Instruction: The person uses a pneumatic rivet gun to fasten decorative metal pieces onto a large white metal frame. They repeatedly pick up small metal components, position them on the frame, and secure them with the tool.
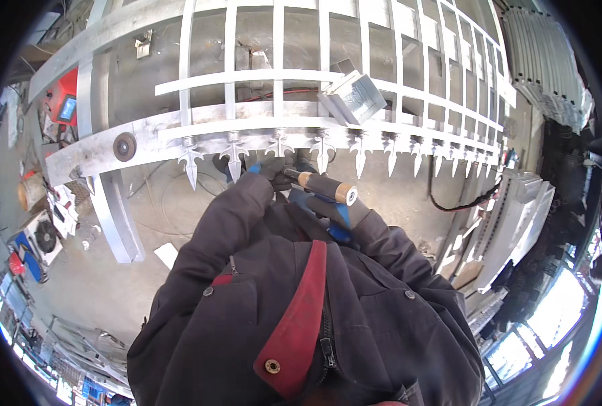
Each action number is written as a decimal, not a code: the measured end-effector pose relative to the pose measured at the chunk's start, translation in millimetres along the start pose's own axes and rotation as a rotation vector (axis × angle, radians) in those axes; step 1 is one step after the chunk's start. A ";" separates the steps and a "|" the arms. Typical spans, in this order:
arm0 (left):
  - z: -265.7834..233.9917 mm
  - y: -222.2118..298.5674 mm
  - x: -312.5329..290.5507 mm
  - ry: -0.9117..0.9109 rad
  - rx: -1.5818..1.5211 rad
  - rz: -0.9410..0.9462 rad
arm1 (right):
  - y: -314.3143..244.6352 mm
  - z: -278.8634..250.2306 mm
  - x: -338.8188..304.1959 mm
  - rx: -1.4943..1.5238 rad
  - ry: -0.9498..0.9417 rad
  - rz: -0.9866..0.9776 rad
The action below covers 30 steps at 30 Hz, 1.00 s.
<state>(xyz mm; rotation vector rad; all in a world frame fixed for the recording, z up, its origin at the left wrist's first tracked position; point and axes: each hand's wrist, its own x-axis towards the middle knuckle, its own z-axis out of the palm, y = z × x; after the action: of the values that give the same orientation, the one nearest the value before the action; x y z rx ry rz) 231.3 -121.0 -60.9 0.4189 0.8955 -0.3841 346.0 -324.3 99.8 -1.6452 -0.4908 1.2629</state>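
Note:
In front of my chest is a dark cylindrical tool (324, 185) with tan bands and a round, pale-centred end. My right hand (331, 207), in a dark glove with blue on it, is closed around it from below, its fingers partly hidden. At the tool's thin front end, my gloved left hand (272, 168) is curled; what its fingers hold is hidden. Just beyond both hands runs a row of silver spear-shaped points (322, 150) along the near edge of a pale metal fence panel (278, 57). The left hand is beside these points.
The panel rests on a metal frame (159, 132) with a leg (118, 216) at left. A round abrasive disc (125, 146) and a grey box-like object (356, 100) lie on top. A red machine (64, 98) stands left, a dark cable (460, 206) hangs right, and metal profiles (517, 223) are stacked there.

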 end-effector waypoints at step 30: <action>238.5 53.6 5.7 0.434 0.316 0.932 | -11.8 -215.3 -13.7 0.431 0.191 0.243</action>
<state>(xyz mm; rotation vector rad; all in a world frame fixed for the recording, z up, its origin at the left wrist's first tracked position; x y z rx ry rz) 418.9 -195.6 77.0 1.1759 0.9542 0.4508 536.3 -425.4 115.6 -1.4617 0.1005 1.2638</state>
